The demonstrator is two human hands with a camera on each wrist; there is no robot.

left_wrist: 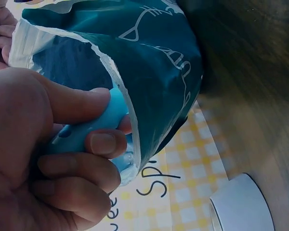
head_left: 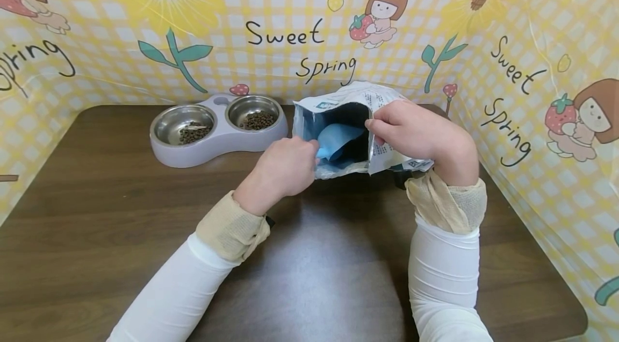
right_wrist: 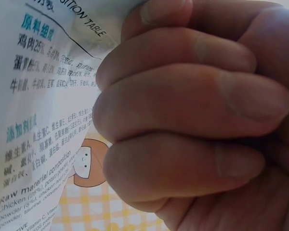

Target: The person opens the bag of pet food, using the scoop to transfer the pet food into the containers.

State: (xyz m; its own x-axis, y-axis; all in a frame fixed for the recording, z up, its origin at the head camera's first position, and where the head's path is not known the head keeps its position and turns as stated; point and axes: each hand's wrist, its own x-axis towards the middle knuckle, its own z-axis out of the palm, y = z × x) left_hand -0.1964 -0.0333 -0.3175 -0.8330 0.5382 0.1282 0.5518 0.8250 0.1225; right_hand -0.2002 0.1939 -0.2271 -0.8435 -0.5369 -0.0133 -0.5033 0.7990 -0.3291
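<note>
Blue scoop (head_left: pixel 338 136): blade inside open teal-and-white bag (head_left: pixel 355 95), handle wrapped by left grip (head_left: pixel 290 167) | right grip (head_left: pixel 423 135) pinching bag's rim (printed white panel beside it) | bag near back edge of tabletop (head_left: pixel 145 234), right of centre | lilac feeder (head_left: pixel 220 135) just left, two steel bowls (head_left: pixel 175 119), brown kibble (head_left: pixel 258 120) in both

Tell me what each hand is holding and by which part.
The left hand grips the light-blue scoop by its handle; the right hand pinches the pet-food bag at the edge of its open mouth.
</note>
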